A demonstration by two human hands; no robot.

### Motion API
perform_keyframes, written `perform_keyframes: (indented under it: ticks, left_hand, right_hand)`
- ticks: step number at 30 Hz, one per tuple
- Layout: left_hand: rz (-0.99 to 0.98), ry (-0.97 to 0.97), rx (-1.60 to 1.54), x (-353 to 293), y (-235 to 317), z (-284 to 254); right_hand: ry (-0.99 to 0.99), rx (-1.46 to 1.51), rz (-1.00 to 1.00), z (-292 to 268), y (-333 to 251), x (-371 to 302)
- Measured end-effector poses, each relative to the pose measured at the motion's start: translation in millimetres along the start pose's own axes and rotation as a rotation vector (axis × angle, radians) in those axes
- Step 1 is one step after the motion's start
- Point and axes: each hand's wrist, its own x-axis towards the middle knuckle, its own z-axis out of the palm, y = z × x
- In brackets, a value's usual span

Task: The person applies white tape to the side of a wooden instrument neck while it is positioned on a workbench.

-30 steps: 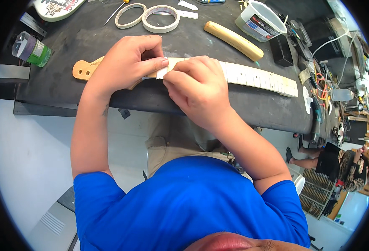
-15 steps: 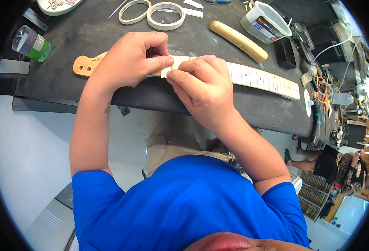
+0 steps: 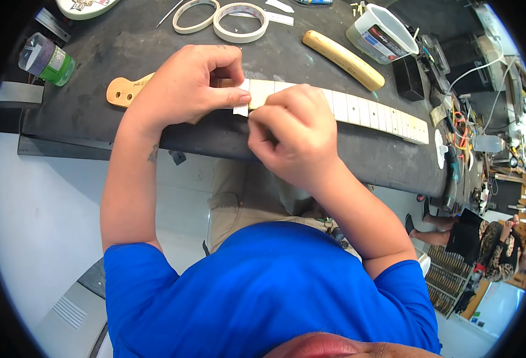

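Observation:
A pale wooden guitar neck point(image 3: 358, 111) lies across the near part of the dark workbench, its headstock point(image 3: 118, 94) at the left. My left hand point(image 3: 194, 86) is closed over the neck beside the headstock, thumb pressing on a short white strip of tape point(image 3: 241, 111). The strip's lower end hangs over the neck's near edge. Just right of the strip, my right hand point(image 3: 301, 134) is closed over the fretboard with curled fingers. Whatever its fingertips may hold is hidden. My left hand covers part of the neck near the headstock.
Two tape rolls point(image 3: 241, 37) lie beyond the neck. A wooden block point(image 3: 343, 59) and a clear plastic tub point(image 3: 373, 36) are at the back right. A green-based jar point(image 3: 54, 65) stands left. Cables and tools point(image 3: 457, 122) crowd the right end; a person point(image 3: 495, 244) is farther right.
My right hand has drawn slightly right and away from the tape strip's lower end, its fingers curling more. My left hand keeps its place on the neck.

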Motion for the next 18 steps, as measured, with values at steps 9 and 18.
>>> perform_keyframes:
  ticks: [9, 18]
  left_hand:
    - [0.013, -0.029, 0.103, 3.1, 8.1, -10.9]
    - [0.244, 0.213, 0.344, -7.2, -16.9, 16.1]
  right_hand:
    - [0.13, 0.086, 0.138, -2.7, 0.2, 7.4]
    - [0.245, 0.082, 0.11, 17.5, 5.1, -7.0]
